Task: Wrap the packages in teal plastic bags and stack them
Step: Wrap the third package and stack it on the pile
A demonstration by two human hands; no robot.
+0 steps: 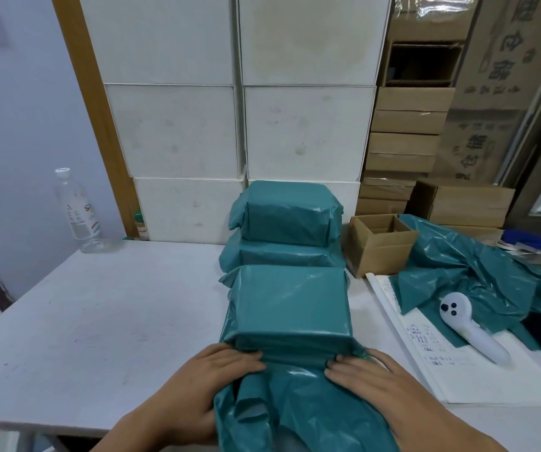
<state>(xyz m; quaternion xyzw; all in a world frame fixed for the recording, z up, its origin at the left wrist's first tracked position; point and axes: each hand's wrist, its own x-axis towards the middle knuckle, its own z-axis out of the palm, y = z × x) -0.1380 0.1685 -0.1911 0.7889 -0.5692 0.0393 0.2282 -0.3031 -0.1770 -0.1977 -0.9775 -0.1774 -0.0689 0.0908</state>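
Note:
A package in a teal plastic bag (pixel 290 305) lies on the white table (pixel 99 321) in front of me. Its loose open end (pixel 295 409) trails toward the table's near edge. My left hand (pixel 217 370) and my right hand (pixel 367 370) press flat on that loose plastic, right against the package's near side, fingers pointing inward. Behind it, two wrapped teal packages are stacked: the lower one (pixel 282 254) and the upper one (pixel 287 213). A heap of spare teal bags (pixel 477 275) lies to the right.
A small open cardboard box (pixel 380 243) stands right of the stack. A white handheld device (pixel 468 324) rests on printed paper sheets (pixel 477 370). A clear water bottle (pixel 78 212) stands at the back left. White boxes (pixel 239 125) and brown cartons (pixel 406 141) line the back.

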